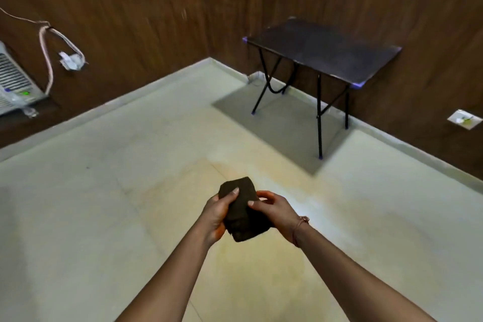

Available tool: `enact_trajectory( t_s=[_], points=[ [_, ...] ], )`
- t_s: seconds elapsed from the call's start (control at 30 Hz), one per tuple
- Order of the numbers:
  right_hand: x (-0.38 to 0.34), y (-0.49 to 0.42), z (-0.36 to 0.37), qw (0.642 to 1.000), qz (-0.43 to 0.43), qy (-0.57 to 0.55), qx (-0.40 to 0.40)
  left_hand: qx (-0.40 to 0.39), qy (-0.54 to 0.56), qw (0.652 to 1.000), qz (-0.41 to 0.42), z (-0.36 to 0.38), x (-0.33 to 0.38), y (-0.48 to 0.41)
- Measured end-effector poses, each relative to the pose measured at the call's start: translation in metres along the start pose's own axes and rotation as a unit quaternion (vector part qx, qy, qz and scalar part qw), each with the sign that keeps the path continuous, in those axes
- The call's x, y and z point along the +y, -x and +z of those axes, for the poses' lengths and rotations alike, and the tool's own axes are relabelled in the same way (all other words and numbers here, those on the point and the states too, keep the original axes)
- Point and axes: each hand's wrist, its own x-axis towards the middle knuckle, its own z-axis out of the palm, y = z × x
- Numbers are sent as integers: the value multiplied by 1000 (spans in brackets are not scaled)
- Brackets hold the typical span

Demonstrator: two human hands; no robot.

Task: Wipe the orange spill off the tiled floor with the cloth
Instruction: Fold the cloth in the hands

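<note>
Both hands held a dark brown folded cloth (244,210) between them, in the air above the pale tiled floor (104,204). The left hand (217,213) gripped its left side, thumb laid over the top. The right hand (274,213) pinched the right edge with curled fingers. A faint orange spill (251,266) tinted the tiles beneath and just beyond the hands. The step looked like readying the cloth, with wiping not yet begun. Next, the cloth would need lowering flat onto the stain, probably from a crouch, and pressing firmly.
</note>
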Motion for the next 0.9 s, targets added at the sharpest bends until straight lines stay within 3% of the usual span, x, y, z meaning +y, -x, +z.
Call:
enact_trajectory(
  t_s=[0.1, 0.27, 0.4, 0.5, 0.7, 0.9],
  points=[
    [-29, -8, 19, 1000, -20, 5, 22, 13, 20, 1000, 16, -7, 40, 4],
    [-87, -36, 57, 996, -32, -87, 12, -8, -48, 994, 99, -40, 104, -6],
    [-137, -78, 104, 984, -61, -167, 22, -62, -55, 993, 79, -82, 168, -33],
    [-176, -108, 137, 977, -72, -194, 49, -107, -144, 980, 86, -110, 226, -53],
    [-225, -147, 167, 987, -101, -99, 72, -93, -303, 927, 202, -120, 311, -90],
    [-275, -208, 154, 979, -158, -51, 123, -130, -335, 896, 263, -100, 368, -134]
  ],
)
